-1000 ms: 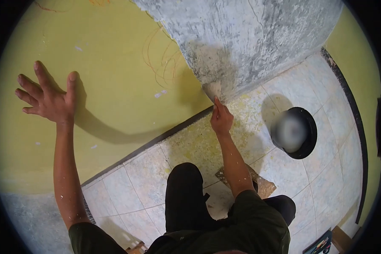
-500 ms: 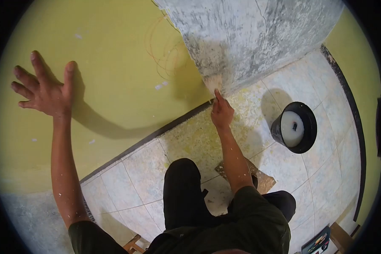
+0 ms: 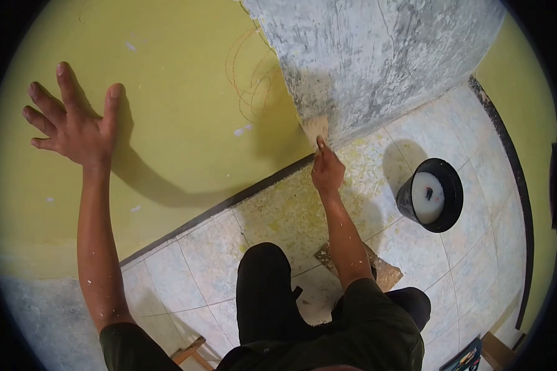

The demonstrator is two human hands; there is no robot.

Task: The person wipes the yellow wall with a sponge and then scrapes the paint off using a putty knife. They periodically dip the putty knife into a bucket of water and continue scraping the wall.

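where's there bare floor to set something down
Bare: floor tiles between the black bucket and rightmost dark skirting; also tiles between the yellow wall and left knee. Crowded: below the right hand, among flakes, and around the brown board.

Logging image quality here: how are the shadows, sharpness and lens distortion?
Head view, shadows: the left arm casts one on the yellow-green wall, the black bucket another on the floor tiles; head view, distortion: the dark skirting at right bows, corners go black; head view, sharpness: the scraper in the right hand has unclear edges.
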